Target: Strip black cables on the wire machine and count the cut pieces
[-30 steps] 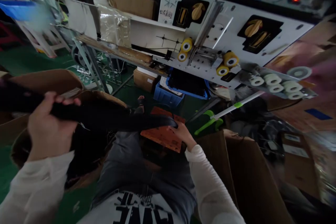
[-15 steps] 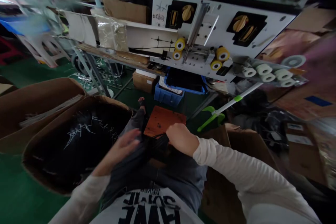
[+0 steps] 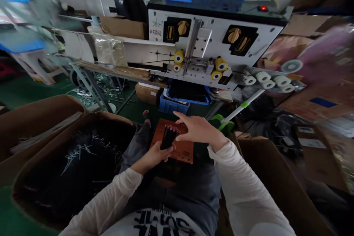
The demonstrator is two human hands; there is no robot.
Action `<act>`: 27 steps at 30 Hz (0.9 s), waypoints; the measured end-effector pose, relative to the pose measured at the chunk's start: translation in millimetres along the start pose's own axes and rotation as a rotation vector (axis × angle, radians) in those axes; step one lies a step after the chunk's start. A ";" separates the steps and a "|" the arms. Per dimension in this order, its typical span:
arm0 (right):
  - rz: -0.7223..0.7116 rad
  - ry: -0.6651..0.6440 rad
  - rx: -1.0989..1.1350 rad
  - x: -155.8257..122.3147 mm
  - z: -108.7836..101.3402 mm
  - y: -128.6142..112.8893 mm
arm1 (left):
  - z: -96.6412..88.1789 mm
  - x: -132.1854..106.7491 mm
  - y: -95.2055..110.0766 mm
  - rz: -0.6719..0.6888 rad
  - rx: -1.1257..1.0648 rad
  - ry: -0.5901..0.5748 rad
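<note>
My left hand (image 3: 157,155) is closed around a bundle of black wires (image 3: 168,138), holding it upright over my lap. The upper ends of the bundle look pinkish. Just to its right, my right hand (image 3: 197,129) is open, thumb and fingers apart, close to the bundle's top but seemingly not gripping it. Beneath both hands lies an orange-brown board (image 3: 186,150), partly covered by them. The lower part of the bundle is lost against my dark trousers.
On the left stands a cardboard box (image 3: 20,177) with black wire bundles (image 3: 63,180) tied in white. Another open cardboard box (image 3: 262,151) is on the right. Ahead is a white-panelled machine (image 3: 218,42) with yellow rollers (image 3: 179,56); a blue crate (image 3: 174,107) sits below it.
My left hand, open and apart before, now grips the bundle. My right hand has let go, opened and moved slightly up. The bundle now stands upright. The camera view has shifted.
</note>
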State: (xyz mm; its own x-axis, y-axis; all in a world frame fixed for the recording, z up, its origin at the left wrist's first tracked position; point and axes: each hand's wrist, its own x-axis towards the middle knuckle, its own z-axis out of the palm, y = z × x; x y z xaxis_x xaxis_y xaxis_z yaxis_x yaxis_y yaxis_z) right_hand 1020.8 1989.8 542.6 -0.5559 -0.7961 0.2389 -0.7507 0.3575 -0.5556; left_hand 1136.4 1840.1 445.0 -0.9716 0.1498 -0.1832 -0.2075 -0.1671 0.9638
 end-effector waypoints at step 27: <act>-0.025 0.080 1.126 18.2 63.2 -37.2 | -53.3 -56.2 -1.4 -0.151 0.131 -0.245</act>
State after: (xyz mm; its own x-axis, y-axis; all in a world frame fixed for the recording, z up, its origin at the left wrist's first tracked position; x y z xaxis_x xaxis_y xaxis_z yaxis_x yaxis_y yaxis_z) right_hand 1061.2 1931.1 517.2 -0.5971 -0.7486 0.2881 -0.0352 -0.3344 -0.9418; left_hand 1185.2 1780.0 443.6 -0.8714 0.3959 -0.2896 -0.3155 -0.0004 0.9489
